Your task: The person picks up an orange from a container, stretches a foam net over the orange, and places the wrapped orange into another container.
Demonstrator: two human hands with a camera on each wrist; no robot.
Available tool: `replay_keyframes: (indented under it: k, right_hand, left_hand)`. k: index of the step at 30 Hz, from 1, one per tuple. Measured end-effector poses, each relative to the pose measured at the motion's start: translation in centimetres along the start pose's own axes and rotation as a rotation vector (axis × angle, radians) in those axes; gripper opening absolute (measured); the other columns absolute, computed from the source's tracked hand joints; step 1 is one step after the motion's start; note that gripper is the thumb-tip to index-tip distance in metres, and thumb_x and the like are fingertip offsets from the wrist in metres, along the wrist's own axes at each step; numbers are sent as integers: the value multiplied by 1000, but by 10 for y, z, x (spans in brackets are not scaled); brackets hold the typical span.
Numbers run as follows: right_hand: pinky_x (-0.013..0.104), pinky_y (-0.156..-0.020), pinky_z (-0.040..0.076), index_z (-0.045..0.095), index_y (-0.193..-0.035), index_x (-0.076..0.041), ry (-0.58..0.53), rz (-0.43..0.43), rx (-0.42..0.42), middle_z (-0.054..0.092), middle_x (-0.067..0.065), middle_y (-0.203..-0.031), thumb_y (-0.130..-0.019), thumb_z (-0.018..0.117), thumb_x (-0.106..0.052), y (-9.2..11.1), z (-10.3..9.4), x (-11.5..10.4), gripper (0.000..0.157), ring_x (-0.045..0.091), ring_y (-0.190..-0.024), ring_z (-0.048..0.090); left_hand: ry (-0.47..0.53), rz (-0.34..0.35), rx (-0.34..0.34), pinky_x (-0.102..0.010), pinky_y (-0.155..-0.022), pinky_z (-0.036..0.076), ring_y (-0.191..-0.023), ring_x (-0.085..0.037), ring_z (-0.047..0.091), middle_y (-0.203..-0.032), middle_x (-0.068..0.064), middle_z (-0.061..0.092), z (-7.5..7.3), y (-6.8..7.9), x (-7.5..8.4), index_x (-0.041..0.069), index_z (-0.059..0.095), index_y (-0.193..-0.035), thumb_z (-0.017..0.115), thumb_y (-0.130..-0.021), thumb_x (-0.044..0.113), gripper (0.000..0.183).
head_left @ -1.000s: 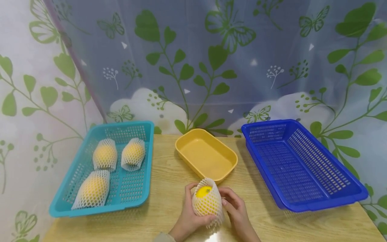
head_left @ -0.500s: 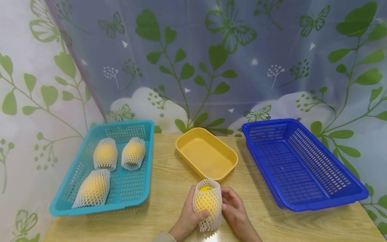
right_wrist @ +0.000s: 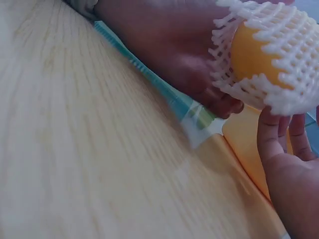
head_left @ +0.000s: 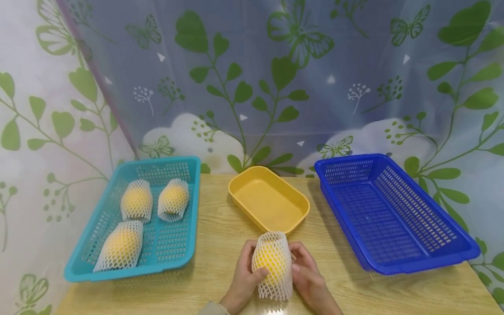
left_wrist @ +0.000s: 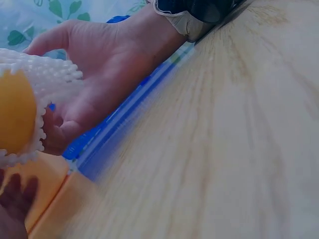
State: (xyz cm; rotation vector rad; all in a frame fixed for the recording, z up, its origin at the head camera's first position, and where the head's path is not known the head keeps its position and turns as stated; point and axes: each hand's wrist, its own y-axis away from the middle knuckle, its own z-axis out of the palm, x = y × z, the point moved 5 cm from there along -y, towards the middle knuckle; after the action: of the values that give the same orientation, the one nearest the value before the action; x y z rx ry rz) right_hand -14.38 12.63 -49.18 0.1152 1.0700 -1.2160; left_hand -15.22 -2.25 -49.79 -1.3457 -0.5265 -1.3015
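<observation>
A yellow fruit (head_left: 271, 261) in a white foam net (head_left: 278, 289) is held upright above the table's front, its top covered by the net in the head view. My left hand (head_left: 243, 275) grips it from the left, thumb across the front. With thumb and fingers my right hand (head_left: 311, 275) pinches the net's right side. In the left wrist view, bare fruit (left_wrist: 16, 112) shows at the net's open end, with the right hand (left_wrist: 107, 64) beside it. The right wrist view shows the right fingertips (right_wrist: 269, 119) touching the net.
Left stands a teal basket (head_left: 194, 210) holding 3 netted yellow fruits (head_left: 136, 202). Just beyond my hands sits a yellow tray (head_left: 264, 199). At the right lies a blue basket (head_left: 366, 214). A patterned curtain (head_left: 252, 87) hangs behind the wooden table (head_left: 214, 227).
The fruit has turned in my hands: its bare top with a green stem mark showed earlier and is now hidden behind the net. The baskets and tray have stayed put.
</observation>
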Motion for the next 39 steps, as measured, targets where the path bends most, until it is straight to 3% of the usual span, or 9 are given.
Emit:
replay_keyframes:
  k: [5,10,15,18,23,27,30,33,39]
  right_hand:
    - [32,-85,47,39,-125,4,-52,-32,11,44,12,-123,-85,18,11,0,-1,-3,45,20,-102,52]
    - [30,-83,48,40,-124,4,-10,-75,47,46,12,-121,-85,22,16,0,-3,-6,44,21,-102,54]
    - [31,-86,48,36,-129,6,44,-84,87,47,12,-122,-83,28,18,0,-4,-7,48,23,-107,53]
    - [32,-87,49,35,-131,9,87,-76,108,48,13,-123,-83,30,18,-2,-3,-8,49,23,-108,54]
    - [29,-84,50,40,-128,6,150,-16,198,50,10,-115,-85,36,16,-7,1,-19,44,20,-102,56]
    - [27,-78,51,43,-126,4,181,46,256,50,7,-107,-88,39,13,-11,8,-30,40,17,-97,56]
    - [26,-75,52,45,-123,3,198,81,288,48,6,-102,-88,42,12,-15,15,-37,37,16,-94,55]
    - [26,-73,52,45,-121,3,241,96,312,48,5,-99,-88,46,11,-19,25,-44,34,14,-91,56]
    - [28,-60,53,43,-118,7,419,113,354,45,5,-91,-85,59,7,-26,51,-57,37,11,-78,58]
  left_hand:
    - [41,-11,135,-32,-94,46,-109,-23,54,-117,-17,48,-8,1,0,-4,33,-121,72,-83,27,63]
    - [7,-27,196,-30,-87,49,-99,-20,58,-109,-14,55,-11,0,2,-4,46,-114,71,-84,19,46]
    - [-1,-60,185,-32,-79,53,-95,-20,63,-110,-15,57,-12,0,5,-6,53,-113,61,-90,6,27]
    - [-41,-126,177,-32,-77,54,-92,-20,64,-111,-16,58,-13,-3,9,-5,56,-114,55,-93,5,23]
    - [-126,-275,109,-32,-81,52,-97,-20,64,-116,-15,62,-10,-9,25,2,53,-126,51,-97,20,33]
    - [-124,-359,13,-35,-77,54,-97,-23,64,-119,-19,60,-2,-15,43,5,40,-138,42,-101,29,45]
    - [-139,-430,-6,-37,-74,55,-93,-24,64,-115,-18,59,2,-16,57,6,35,-142,38,-101,36,51]
    - [-159,-473,-8,-39,-77,54,-96,-26,63,-115,-19,58,5,-18,69,3,30,-142,38,-101,38,55]
    - [-155,-506,-17,-36,-80,52,-93,-25,63,-115,-19,55,13,-22,83,3,25,-138,54,-94,35,61]
